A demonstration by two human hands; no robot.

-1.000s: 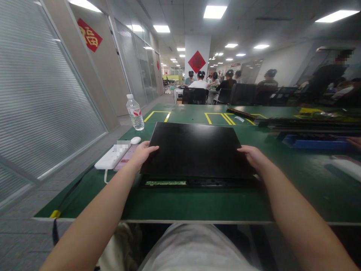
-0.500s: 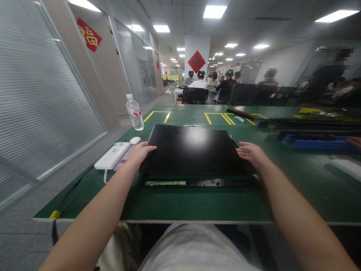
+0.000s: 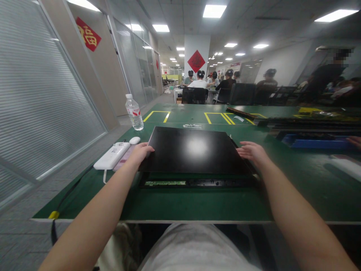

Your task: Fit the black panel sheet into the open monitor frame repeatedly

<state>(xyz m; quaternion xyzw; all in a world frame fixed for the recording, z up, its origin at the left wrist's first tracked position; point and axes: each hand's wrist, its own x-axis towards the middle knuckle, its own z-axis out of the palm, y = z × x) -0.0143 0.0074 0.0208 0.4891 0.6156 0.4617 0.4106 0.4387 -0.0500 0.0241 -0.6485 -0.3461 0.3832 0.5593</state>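
Note:
A large flat black panel (image 3: 194, 150) lies on the green table (image 3: 197, 203) in front of me, with a glare spot on its top. My left hand (image 3: 140, 152) grips its left edge, thumb on top. My right hand (image 3: 252, 151) rests on the panel's right edge with the fingers spread apart. Under the panel's near edge a black frame shows a narrow green circuit strip (image 3: 166, 183).
Left of the panel lie a white power strip (image 3: 108, 161), a pink phone (image 3: 124, 160) and a small white object (image 3: 134, 140). A water bottle (image 3: 134, 112) stands farther back. Blue and black trays (image 3: 313, 141) sit at the right. Seated people work at a distant table.
The panel's far edge has come down, so it now lies flatter on the frame. My right hand has loosened and spread its fingers; my left hand stayed on the left edge.

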